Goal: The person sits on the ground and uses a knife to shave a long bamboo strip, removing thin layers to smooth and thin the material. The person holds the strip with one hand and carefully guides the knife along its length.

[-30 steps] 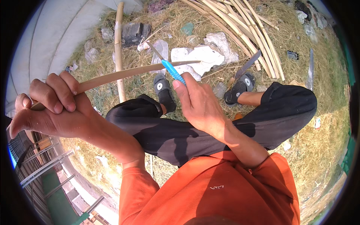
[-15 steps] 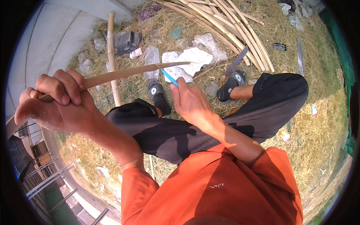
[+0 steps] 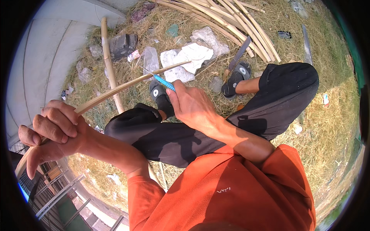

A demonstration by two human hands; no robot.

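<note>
A long, pale bamboo strip (image 3: 115, 91) slants up and away from my left hand (image 3: 58, 125), whose fingers are wrapped round it. Its far end tapers to a point above a white stone slab (image 3: 194, 56). My right hand (image 3: 192, 104) is closed on a small knife (image 3: 164, 82) with a blue handle and a thin blade. That blade lies across the strip, touching it or very close to it, a little short of the tip. Part of the strip is hidden behind my left fingers, and its near end runs past that hand to the lower left.
Several bamboo strips (image 3: 252, 27) lie piled beyond my feet. A machete (image 3: 239, 52) rests by my right shoe, and another long blade (image 3: 307, 45) lies farther right. A bamboo pole (image 3: 108, 65) stretches beside a dark stone block (image 3: 122, 46), near a concrete wall (image 3: 46, 50).
My left hand has come lower and a little right, turning the strip so another side shows. The knife has shifted left along the strip, away from its tip.
</note>
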